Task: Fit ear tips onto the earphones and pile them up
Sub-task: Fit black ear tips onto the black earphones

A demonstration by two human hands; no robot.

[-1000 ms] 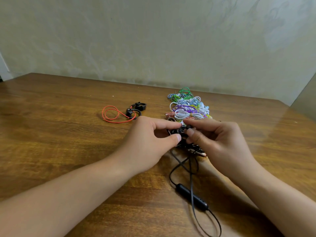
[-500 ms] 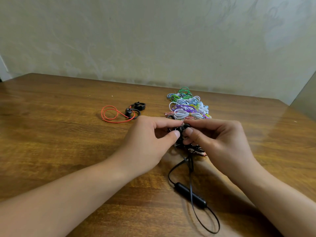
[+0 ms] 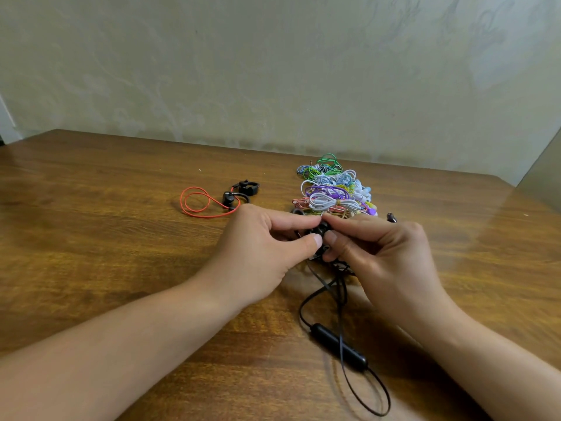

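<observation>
Head view: above a wooden table (image 3: 91, 238), the left hand (image 3: 258, 256) and right hand (image 3: 382, 259) meet fingertip to fingertip, both pinching a small black earbud (image 3: 319, 230) between them. Its black cable (image 3: 340, 344) trails toward the viewer. A pile of coloured earphones (image 3: 332, 189) lies just beyond the hands.

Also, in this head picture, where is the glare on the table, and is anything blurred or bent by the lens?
Head view: pale glare lies on the table at the right and far left; the table's far edge bends from the wide lens; the black earbud pinched between the left hand and right hand is dark and soft, its detail unclear; soft shadows fall under the black cable.
</observation>
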